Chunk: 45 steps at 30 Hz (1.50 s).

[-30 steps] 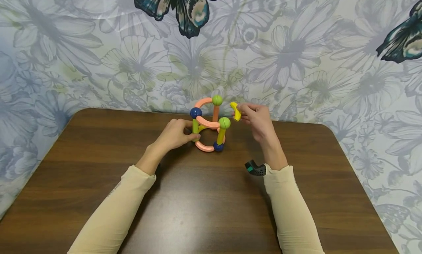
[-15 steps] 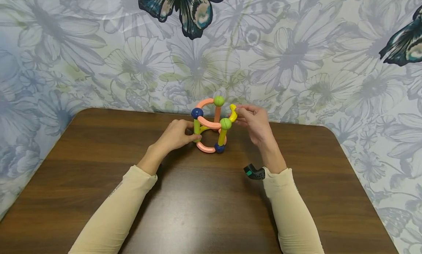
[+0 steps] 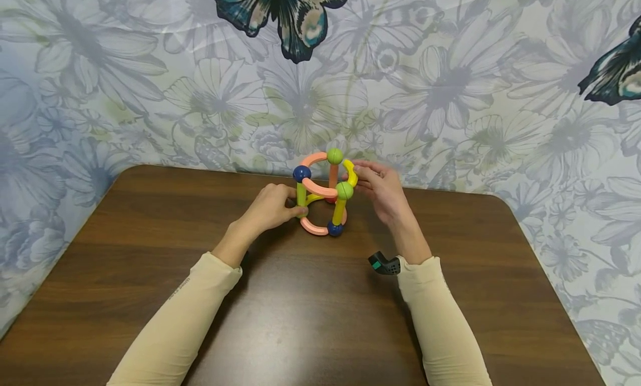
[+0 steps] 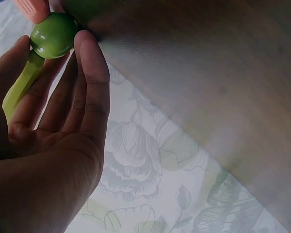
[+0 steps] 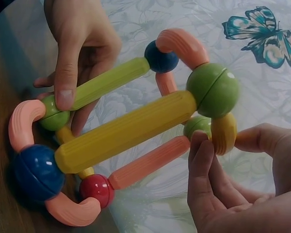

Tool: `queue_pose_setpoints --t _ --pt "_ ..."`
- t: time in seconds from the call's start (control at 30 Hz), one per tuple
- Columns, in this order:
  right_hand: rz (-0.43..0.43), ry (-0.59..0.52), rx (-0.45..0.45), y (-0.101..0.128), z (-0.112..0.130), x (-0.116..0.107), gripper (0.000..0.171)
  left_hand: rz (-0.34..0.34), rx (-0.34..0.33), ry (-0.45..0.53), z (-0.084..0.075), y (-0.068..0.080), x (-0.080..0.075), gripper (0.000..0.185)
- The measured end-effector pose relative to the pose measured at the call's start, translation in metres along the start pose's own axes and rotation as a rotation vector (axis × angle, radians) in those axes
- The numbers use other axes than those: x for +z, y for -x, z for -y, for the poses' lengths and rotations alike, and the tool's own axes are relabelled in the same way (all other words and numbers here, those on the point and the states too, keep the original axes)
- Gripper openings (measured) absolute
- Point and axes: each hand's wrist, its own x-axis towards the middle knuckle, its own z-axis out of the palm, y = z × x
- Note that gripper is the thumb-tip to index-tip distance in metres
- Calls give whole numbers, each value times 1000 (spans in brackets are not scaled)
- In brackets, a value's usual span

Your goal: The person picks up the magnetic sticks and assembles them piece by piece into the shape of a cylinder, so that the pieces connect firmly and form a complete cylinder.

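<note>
A toy frame of balls and sticks (image 3: pixel 320 188) stands on the table near its back edge. My left hand (image 3: pixel 270 208) grips the frame low on its left side, with thumb and fingers around a green ball (image 4: pixel 53 36) at the foot of a light green stick (image 5: pixel 111 81). At the upper right, my right hand (image 3: pixel 385 194) pinches a curved yellow stick (image 5: pixel 224 135) between thumb and fingers. One end of this piece meets the front green ball (image 5: pixel 213 90); the other reaches the rear green ball (image 5: pixel 198 127), partly hidden by fingertips.
The brown wooden table (image 3: pixel 300 308) stretches toward me and to both sides. Behind it hangs a floral cloth (image 3: pixel 200 108) with butterflies, close to the frame. A black wrist device (image 3: pixel 384 263) sticks out beside my right cuff.
My right hand has moved left with the curved yellow stick, from apart from the frame to the two upper green balls. The left hand keeps its grip on the lower ball.
</note>
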Motion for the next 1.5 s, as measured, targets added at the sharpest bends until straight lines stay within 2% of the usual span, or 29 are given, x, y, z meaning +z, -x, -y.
queue_pose_setpoints --t 0.17,0.4,0.53,0.63,0.73,0.8,0.9,0.97,1.07,1.23,1.37,1.5 --pt "30 -8 -9 -1 -2 -1 35 1 -3 2 -2 0 0 25" --pt "36 -42 -19 0 -3 1 32 -4 11 -12 -3 2 0 24" --pt "32 -11 -31 0 -4 0 31 -25 18 -6 -3 2 0 24" --pt "-7 71 -45 -1 -6 -1 32 -50 25 9 -3 2 0 23" --pt "-37 224 -74 -4 -16 -5 33 -78 34 27 -4 2 -1 21" --pt "-5 349 -88 -6 -24 -8 33 -88 44 31 -4 2 -1 20" --pt "116 503 -106 -10 -38 -9 43 -90 53 29 -3 2 0 19" --pt "191 545 -110 -12 -45 -8 47 -91 56 27 -3 3 0 19" --pt "223 565 -125 -14 -54 -8 43 -100 44 29 -2 2 1 19" --pt "189 645 -172 -12 -60 -9 30 -138 6 61 -2 3 1 17" --pt "156 750 -222 -8 -60 -8 26 -175 -15 92 -1 3 1 15" --pt "113 802 -250 -5 -61 -7 25 -198 -35 86 0 5 0 17"
